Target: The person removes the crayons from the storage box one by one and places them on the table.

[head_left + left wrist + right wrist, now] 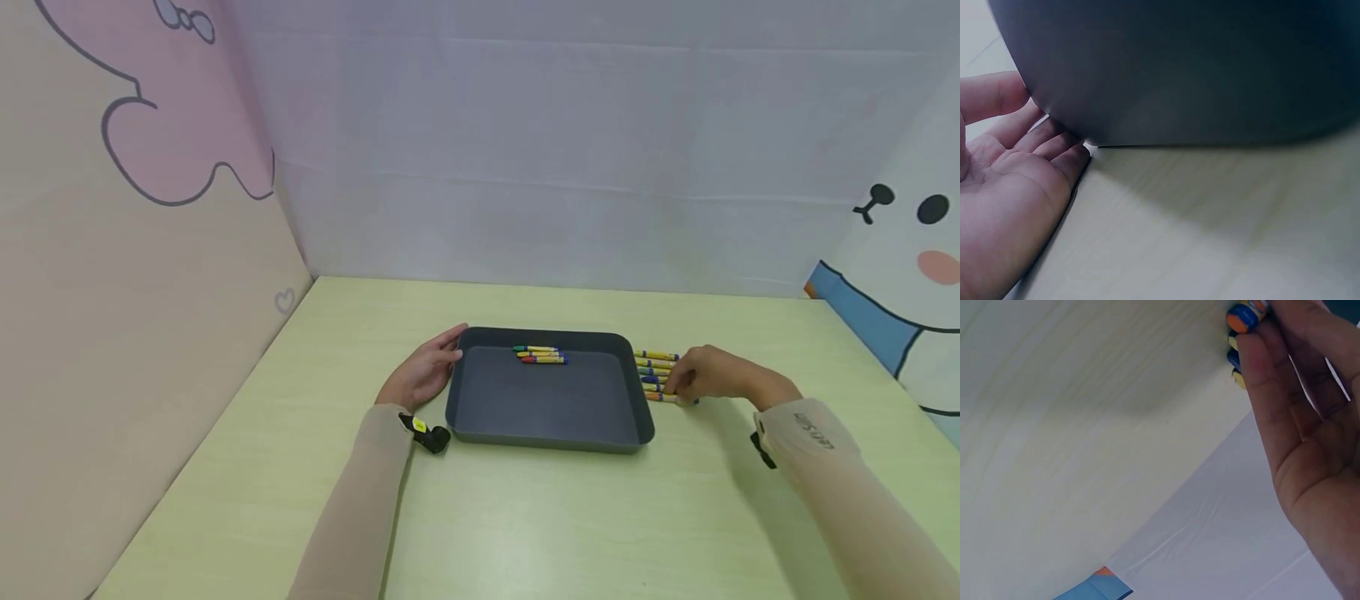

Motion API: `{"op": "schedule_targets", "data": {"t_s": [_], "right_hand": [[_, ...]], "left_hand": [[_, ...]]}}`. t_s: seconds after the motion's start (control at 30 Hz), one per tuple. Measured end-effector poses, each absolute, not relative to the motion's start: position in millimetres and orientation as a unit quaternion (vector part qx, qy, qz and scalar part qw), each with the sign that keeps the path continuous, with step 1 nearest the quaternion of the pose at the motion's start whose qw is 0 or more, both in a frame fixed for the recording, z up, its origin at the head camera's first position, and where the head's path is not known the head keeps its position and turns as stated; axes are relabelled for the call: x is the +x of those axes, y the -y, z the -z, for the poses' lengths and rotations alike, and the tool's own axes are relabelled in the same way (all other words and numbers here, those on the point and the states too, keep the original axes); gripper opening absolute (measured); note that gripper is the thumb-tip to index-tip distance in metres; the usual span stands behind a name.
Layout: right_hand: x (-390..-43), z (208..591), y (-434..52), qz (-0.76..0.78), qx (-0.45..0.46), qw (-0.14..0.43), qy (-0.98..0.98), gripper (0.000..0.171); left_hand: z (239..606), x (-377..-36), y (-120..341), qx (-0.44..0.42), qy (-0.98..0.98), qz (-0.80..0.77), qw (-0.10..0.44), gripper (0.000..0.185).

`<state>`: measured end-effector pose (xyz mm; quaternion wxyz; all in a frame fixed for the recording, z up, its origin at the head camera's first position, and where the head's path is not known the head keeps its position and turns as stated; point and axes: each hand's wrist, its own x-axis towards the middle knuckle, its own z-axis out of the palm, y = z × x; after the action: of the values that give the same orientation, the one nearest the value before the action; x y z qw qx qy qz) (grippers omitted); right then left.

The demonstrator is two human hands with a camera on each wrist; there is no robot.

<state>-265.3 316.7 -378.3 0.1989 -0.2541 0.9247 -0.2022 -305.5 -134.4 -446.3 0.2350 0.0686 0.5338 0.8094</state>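
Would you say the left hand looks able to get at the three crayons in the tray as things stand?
Most likely yes: the left hand touches the outside of the tray at its left, the crayons lie uncovered inside, and only the tray's side seems in between.

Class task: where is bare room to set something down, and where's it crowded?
Free: inside the tray, nearer us than its three crayons; the table nearer us than the tray, between the sleeves; the strip between tray and back wall. Crowded: right of the tray, where the right hand pinches a crayon beside others; its left side, by the left hand.
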Motion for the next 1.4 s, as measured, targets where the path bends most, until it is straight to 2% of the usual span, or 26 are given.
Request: {"op": "schedule_targets", "data": {"t_s": [0.47,1.4], "right_hand": [[-260.2,372.4,-308.6,0.195,-0.220,0.205,-0.933,0.017],[-259.9,370.4,-307.5,0.200,-0.220,0.214,-0.930,0.017]], "left_hand": [[445.6,-305.2,134.0,0.063,-0.536,-0.808,0.235,0.063],[445.9,-305.5,135.0,0.067,-0.536,-0.808,0.236,0.063]]}}
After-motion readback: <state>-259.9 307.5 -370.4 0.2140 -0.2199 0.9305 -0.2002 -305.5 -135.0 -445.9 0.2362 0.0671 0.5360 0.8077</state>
